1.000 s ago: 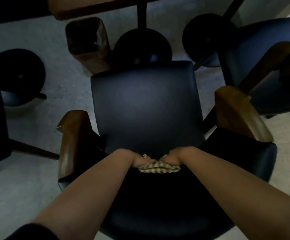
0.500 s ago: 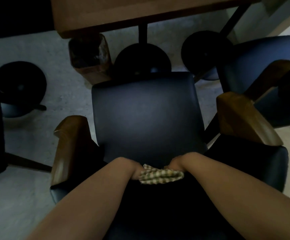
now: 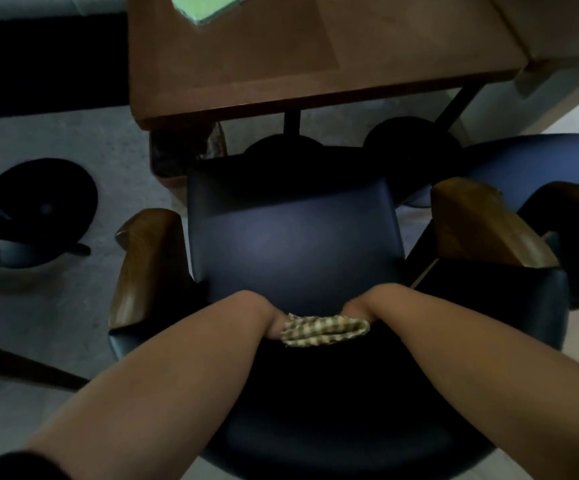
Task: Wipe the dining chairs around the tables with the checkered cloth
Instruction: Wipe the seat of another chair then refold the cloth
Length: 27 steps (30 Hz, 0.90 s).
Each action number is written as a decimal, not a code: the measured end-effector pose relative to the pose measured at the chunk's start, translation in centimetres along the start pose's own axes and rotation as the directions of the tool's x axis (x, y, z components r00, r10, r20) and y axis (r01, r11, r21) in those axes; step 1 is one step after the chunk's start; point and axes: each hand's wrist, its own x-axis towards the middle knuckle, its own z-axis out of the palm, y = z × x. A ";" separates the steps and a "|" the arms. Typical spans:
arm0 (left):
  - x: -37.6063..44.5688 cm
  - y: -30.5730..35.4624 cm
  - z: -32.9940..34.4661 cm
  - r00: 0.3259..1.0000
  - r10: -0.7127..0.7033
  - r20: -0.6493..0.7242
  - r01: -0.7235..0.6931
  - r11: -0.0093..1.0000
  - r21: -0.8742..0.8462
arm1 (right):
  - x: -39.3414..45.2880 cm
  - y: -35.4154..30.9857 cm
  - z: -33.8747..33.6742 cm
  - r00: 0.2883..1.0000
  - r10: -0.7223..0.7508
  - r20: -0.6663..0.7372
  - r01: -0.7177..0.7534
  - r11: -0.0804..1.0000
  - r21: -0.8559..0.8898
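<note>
The folded checkered cloth (image 3: 324, 330) lies bunched at the back of the dining chair's seat (image 3: 295, 247), between the left hand (image 3: 274, 318) and right hand (image 3: 353, 308). The fingers are hidden behind wrists and cloth, so I cannot tell their grip. It looks soft, light and floppy, best held at both ends.

No text, label, brand, number or sign can be read; the flat pale green object (image 3: 202, 8) on the brown wooden table (image 3: 315, 64) shows no legible marking.

Folded checkered cloth (image 3: 324, 330) lies bunched at the back of the dark-cushioned dining chair (image 3: 295, 251) with wooden armrests
</note>
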 end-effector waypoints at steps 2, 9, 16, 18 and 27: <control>0.0 0.3 -1.1 1.000 0.013 -0.025 -0.013 1.000 -0.022 | 0.6 0.7 -1.2 0.999 0.019 -0.027 -0.020 0.999 -0.029; -0.2 0.2 -2.9 1.000 -0.005 -0.007 0.004 0.993 -0.117 | 2.5 1.7 -3.7 0.996 0.084 -0.017 -0.085 0.994 -0.068; -0.6 0.1 -3.6 0.997 -0.031 0.067 0.043 0.980 -0.197 | 2.9 1.9 -3.9 0.994 0.102 -0.025 -0.102 0.995 -0.007; -0.7 0.3 -3.6 0.997 -0.019 0.072 0.033 0.979 -0.199 | 2.6 1.7 -3.9 0.995 0.099 -0.006 -0.099 0.995 0.008; -5.7 3.1 -4.6 0.912 -0.014 -0.409 -0.150 0.918 -0.367 | -3.4 1.8 -6.1 0.909 0.084 -0.409 0.199 0.775 0.600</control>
